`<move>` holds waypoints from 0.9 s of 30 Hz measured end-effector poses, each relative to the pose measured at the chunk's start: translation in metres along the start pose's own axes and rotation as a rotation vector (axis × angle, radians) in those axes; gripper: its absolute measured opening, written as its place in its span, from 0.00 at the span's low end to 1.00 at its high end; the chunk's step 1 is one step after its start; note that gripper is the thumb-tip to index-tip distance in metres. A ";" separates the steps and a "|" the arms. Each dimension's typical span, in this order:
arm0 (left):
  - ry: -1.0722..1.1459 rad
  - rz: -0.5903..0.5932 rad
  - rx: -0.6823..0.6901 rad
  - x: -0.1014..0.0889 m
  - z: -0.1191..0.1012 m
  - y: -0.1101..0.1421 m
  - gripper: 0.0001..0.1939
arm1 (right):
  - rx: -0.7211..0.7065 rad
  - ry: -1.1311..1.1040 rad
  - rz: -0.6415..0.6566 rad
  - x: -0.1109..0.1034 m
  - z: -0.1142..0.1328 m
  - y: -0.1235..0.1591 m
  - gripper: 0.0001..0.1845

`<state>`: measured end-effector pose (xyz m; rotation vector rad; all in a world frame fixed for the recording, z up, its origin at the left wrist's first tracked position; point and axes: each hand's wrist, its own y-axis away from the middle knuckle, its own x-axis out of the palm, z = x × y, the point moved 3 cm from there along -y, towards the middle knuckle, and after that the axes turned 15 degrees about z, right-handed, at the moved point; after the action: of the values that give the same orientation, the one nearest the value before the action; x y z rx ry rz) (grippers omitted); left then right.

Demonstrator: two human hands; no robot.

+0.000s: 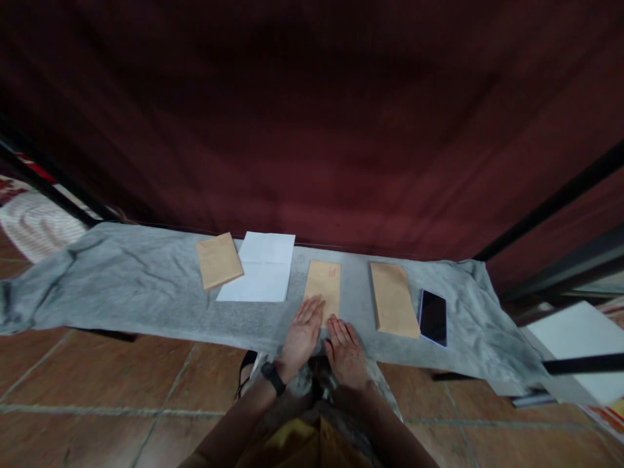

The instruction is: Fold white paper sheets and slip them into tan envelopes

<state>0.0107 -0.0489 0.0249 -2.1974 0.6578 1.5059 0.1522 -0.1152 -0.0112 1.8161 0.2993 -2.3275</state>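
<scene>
A brown paper envelope lies upright in front of me on a grey cloth, with a small red print near its upper right corner. My left hand rests flat on its lower left part, fingers stretched out. At its lower right edge lies my right hand, also flat with the fingers extended. Both hands cover the envelope's bottom end. To the left are white paper sheets with a crease across them. A stack of brown envelopes sits to the right.
Another brown envelope stack overlaps the white sheets. A phone lies at the right of the grey cloth. A dark red curtain hangs behind, with black metal bars at both sides. A white box stands at far right.
</scene>
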 end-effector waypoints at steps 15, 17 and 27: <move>-0.062 0.060 -0.047 0.024 -0.004 0.009 0.31 | -0.018 -0.059 0.003 -0.004 0.002 -0.001 0.28; -0.065 0.035 -0.103 0.023 0.002 0.011 0.31 | -0.008 -0.066 0.012 -0.006 0.002 -0.002 0.27; -0.046 -0.117 -0.288 0.020 0.025 0.019 0.29 | -0.001 -0.070 -0.029 -0.012 0.005 -0.001 0.27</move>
<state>-0.0134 -0.0534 -0.0036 -2.3536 0.3067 1.6707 0.1504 -0.1154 0.0015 1.7366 0.3187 -2.4032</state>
